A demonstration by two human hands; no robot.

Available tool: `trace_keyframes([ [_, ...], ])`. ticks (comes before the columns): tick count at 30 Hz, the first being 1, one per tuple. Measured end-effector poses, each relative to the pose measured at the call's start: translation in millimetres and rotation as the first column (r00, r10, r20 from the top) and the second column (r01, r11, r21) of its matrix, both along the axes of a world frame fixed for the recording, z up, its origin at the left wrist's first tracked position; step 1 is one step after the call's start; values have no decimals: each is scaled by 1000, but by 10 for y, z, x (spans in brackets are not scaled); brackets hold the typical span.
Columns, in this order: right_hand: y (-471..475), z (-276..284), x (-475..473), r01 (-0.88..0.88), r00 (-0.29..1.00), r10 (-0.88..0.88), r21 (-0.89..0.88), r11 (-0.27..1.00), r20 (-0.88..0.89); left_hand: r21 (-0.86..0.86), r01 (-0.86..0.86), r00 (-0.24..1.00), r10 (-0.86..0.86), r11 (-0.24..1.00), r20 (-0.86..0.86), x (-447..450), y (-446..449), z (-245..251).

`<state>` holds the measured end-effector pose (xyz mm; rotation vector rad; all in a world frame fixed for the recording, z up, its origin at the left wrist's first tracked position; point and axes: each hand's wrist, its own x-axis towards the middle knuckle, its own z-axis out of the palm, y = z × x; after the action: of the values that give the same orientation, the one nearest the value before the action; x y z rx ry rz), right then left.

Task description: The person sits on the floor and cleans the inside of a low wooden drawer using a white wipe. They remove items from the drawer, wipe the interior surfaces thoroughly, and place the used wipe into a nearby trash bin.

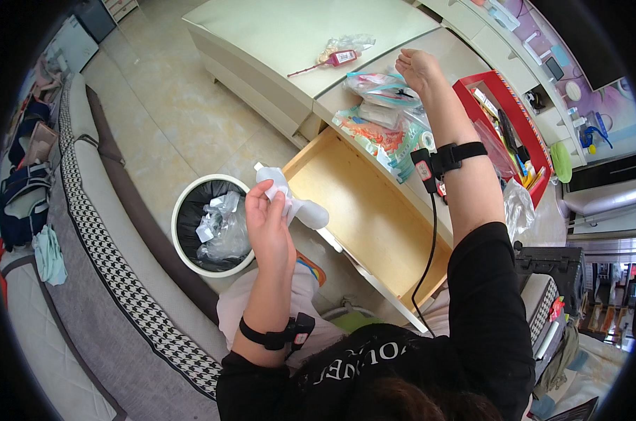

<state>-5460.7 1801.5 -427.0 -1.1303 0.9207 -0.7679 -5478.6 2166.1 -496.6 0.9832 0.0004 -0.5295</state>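
My left hand (270, 221) holds a translucent white plastic piece (310, 213), perhaps a small bottle or wrapping, between thumb and fingers, over the near left corner of a pulled-out wooden drawer (360, 210). To its left stands a round white bin (178, 226) with a black liner and crumpled clear plastic (226, 223) inside. My right hand (418, 66) is raised over the cabinet top with its fingers curled, and nothing shows in it. Near it lie zip bags (381, 89), a printed plastic bag (381, 137) and a dark pink bottle (344, 57) with a strap.
A red box (533, 197) of pens and tools stands at the right, beside a clear plastic bag (518, 208) and a green pouch (561, 163). A grey sofa (112, 294) runs along the left. A black cable (431, 263) hangs from the right armband across the drawer.
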Motion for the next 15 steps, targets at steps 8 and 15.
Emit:
trace_keyframes([
  [8, 1536, -186, -1270, -531, 831, 553, -373, 761, -53, -31, 185, 981, -182, 982, 73, -61, -65, 95],
  [15, 2278, -955, -2249, -673, 726, 682, 291, 681, 83, 110, 817, 548, -822, 566, 157, -427, -134, 44],
])
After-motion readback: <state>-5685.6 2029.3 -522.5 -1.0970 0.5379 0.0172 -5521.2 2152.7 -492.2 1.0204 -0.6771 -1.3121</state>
